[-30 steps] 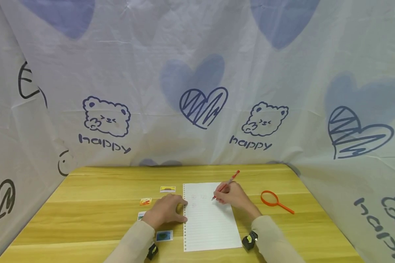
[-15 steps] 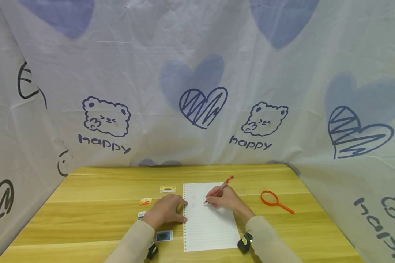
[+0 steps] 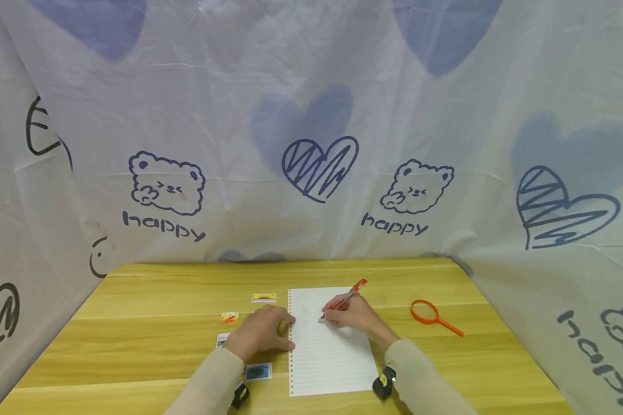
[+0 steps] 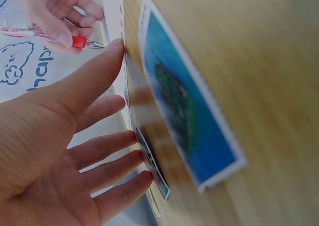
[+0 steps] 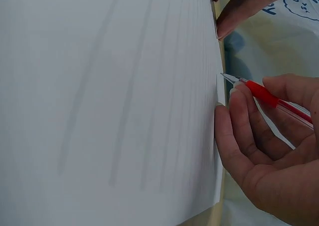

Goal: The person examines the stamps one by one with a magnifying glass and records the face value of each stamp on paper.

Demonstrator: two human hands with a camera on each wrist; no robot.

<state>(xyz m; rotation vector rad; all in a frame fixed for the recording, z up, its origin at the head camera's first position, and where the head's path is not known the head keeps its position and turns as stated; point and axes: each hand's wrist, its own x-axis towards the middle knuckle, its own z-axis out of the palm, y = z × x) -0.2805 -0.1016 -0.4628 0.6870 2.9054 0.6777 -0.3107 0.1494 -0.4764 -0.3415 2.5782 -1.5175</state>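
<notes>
A lined sheet of paper [image 3: 332, 363] with punched holes down its left side lies on the table. My right hand [image 3: 354, 314] pinches a red pen [image 3: 354, 288] between thumb and fingers, its tip close over the upper part of the sheet. In the right wrist view the pen's red grip [image 5: 261, 93] and metal tip show plainly. Faint marks [image 3: 305, 316] are on the sheet left of the pen. My left hand [image 3: 262, 333] rests with spread fingers at the sheet's left edge, its thumb and fingertips touching there.
Several small picture cards lie left of the paper: a yellow one [image 3: 263, 298], an orange one [image 3: 229, 317], a partly hidden one [image 3: 221, 340] and a blue one [image 3: 259, 371]. An orange magnifying glass [image 3: 426, 312] lies to the right. A printed cloth [image 3: 239, 202] hangs behind the table.
My right hand has moved left and slightly down over the paper with the pen, mostly in the first half second. The left hand has stayed in place.
</notes>
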